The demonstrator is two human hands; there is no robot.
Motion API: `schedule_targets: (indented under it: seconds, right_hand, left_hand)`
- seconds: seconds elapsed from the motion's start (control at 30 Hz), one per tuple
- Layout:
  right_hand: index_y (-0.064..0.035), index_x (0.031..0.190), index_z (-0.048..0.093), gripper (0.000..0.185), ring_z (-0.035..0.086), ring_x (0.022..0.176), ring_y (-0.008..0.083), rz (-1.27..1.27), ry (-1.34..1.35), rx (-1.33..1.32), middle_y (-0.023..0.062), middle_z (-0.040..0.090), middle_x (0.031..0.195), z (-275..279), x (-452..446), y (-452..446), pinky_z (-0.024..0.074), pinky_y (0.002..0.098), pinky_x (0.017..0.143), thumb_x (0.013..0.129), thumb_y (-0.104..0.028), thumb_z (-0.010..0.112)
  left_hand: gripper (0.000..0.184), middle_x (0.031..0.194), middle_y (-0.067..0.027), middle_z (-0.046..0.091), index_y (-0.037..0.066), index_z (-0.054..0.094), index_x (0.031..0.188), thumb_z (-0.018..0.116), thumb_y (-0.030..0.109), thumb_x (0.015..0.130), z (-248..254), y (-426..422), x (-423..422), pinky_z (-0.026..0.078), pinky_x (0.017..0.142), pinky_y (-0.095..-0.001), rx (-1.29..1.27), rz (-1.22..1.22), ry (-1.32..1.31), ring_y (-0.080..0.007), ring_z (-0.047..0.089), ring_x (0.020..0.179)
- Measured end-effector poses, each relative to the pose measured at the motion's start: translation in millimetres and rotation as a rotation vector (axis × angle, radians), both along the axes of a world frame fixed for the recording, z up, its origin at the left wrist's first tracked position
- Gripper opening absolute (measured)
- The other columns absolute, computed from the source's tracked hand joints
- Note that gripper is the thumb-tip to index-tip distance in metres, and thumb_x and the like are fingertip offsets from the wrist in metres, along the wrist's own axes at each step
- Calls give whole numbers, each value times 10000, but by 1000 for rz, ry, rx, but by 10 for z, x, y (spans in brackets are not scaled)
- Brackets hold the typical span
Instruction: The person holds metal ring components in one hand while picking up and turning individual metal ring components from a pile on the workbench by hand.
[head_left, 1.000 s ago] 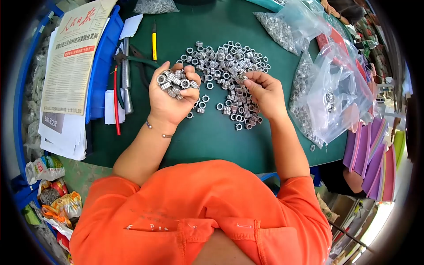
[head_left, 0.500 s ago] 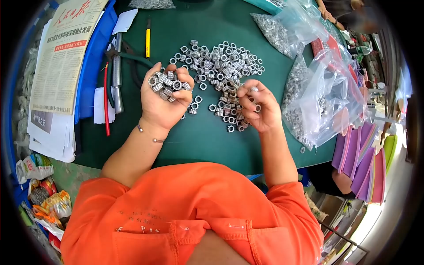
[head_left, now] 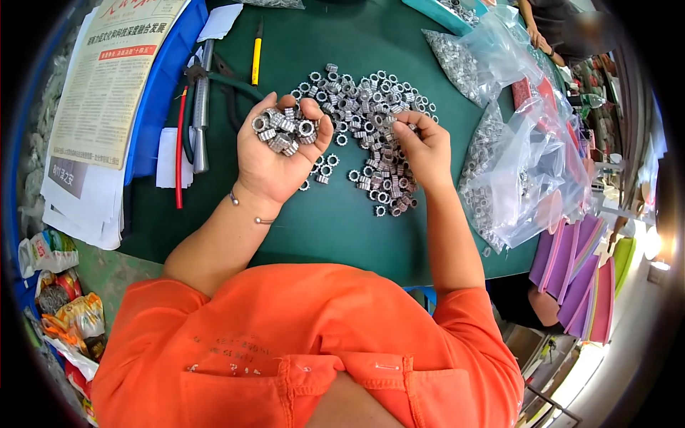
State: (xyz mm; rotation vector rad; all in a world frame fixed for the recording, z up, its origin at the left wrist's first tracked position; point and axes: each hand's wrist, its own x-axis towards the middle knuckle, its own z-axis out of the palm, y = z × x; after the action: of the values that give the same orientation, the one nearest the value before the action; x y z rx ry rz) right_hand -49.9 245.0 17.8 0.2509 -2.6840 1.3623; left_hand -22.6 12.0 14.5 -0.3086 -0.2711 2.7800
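Note:
My left hand (head_left: 275, 160) is turned palm up, its fingers curled round a heap of small toothed metal rings (head_left: 284, 130). Just right of it, a loose pile of the same metal rings (head_left: 364, 107) lies on the green table (head_left: 314, 228). At the pile's right side, my right hand (head_left: 426, 151) has thumb and forefinger pinched together over the rings. What lies between those fingertips is too small to make out.
Plastic bags of metal parts (head_left: 492, 185) lie at the right. Pliers (head_left: 225, 82), a yellow cutter (head_left: 256, 60) and a red tube (head_left: 181, 150) lie left, beside a newspaper (head_left: 114, 93) and blue bin (head_left: 160, 93). Another person's hand (head_left: 539, 39) shows at the top right.
My right hand, its fingers spread apart half a second ago, has closed into a pinch at the pile. My left hand still cradles its rings. The whole view has shifted slightly.

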Motion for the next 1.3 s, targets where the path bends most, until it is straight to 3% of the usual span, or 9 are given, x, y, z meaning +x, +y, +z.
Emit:
schedule_targets:
  seconds: [0.1,0.4,0.47,0.53,0.63,0.77,0.83,0.93,1.3]
  right_hand:
    - [46,1007,561,161,386,543,53,-40,-508,-858,64,572,785,135,100,-11,274,171,432,874,-44,545]
    - [31,998,567,166,420,567,70,90,-736,-1256,84,568,835,194,169,92,297,158,411,841,-4,527]
    - [19,994,571,196,432,570,86,157,-666,-1324,80,563,829,226,137,111,294,159,403,809,19,505]
    - [10,904,618,132,457,566,94,64,-573,-1035,66,580,760,229,75,108,316,170,422,788,-8,556]
    - [16,855,657,150,517,588,98,-57,-192,-126,27,627,744,164,9,-126,427,237,540,755,-92,690]
    - [-6,839,640,147,558,654,121,30,-18,272,63,620,779,66,-40,-185,461,259,620,744,-97,705]
    - [-4,834,623,145,553,666,135,83,35,19,36,602,780,57,-48,-129,464,280,623,748,-89,704]
    - [-3,955,580,124,428,606,40,11,-544,-637,59,580,812,192,87,-42,295,155,438,844,-56,593]
    - [-8,1061,562,230,401,528,64,20,-804,-1316,133,582,803,244,288,22,286,140,374,839,-19,505]
  left_hand:
    - [209,868,-121,495,12,527,824,439,184,903,4,-1,10,456,852,-391,10,14,33,-229,522,861]
    - [253,831,-141,551,29,567,785,439,212,903,7,5,5,467,832,-406,55,-27,-18,-243,556,823]
    - [190,877,-87,463,36,523,844,458,206,897,32,6,16,465,764,-353,75,-29,-15,-191,503,834]
    - [200,881,-78,462,39,525,851,457,220,901,-4,-18,16,448,661,-310,200,-76,20,-171,502,822]
    - [234,882,-76,475,40,551,830,447,236,906,-6,-34,16,421,581,-281,221,-90,40,-161,507,800]
    - [258,874,-79,484,36,574,813,449,243,903,38,-23,27,425,578,-280,215,-97,12,-165,512,794]
    - [249,865,-77,478,34,570,815,455,238,901,57,-24,32,425,580,-278,204,-92,-15,-166,510,788]
    - [244,860,-76,473,36,564,811,457,236,900,54,-35,22,426,584,-279,190,-92,-9,-167,508,785]
    - [202,860,-60,456,47,539,824,477,227,892,30,-36,21,412,585,-272,201,-112,-13,-160,498,780]
